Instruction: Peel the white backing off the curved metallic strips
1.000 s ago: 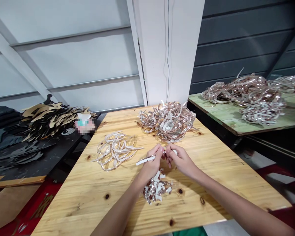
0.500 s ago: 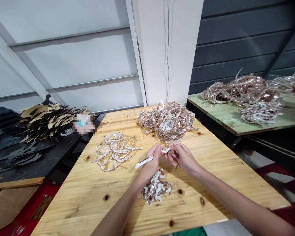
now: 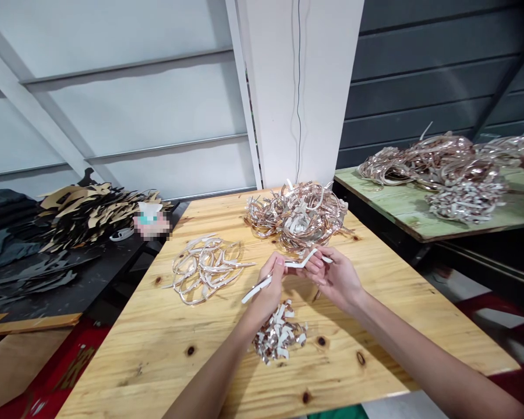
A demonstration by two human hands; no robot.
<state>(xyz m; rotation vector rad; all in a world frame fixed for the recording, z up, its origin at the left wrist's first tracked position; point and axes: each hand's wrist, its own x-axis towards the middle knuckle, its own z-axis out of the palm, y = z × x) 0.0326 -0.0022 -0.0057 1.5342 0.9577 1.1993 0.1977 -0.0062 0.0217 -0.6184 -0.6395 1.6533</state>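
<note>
A narrow white strip with a shiny edge [image 3: 296, 265] runs between my two hands above the wooden table. My left hand [image 3: 268, 285] is closed on it, thumb on top, and one end sticks out at the lower left. My right hand [image 3: 334, 273] pinches the strip farther along, where it bends upward; a short end shows past the fingers. Under my hands lies a small heap of short white and rose-gold pieces [image 3: 279, 333]. Left of them rests a loose tangle of long strips [image 3: 207, 267]. Behind my hands sits a bigger pile of shiny strips [image 3: 301, 215].
The wooden table [image 3: 157, 349] stands against a white pillar [image 3: 279, 93]. On the left, a dark table [image 3: 113, 265] bears tan and black cut pieces [image 3: 85, 212]. More shiny strips [image 3: 441, 166] cover part of a green table [image 3: 402, 215] on the right.
My right hand has moved slightly right and turned more open toward me. A longer stretch of the bent strip now shows between my hands. My left hand has barely moved.
</note>
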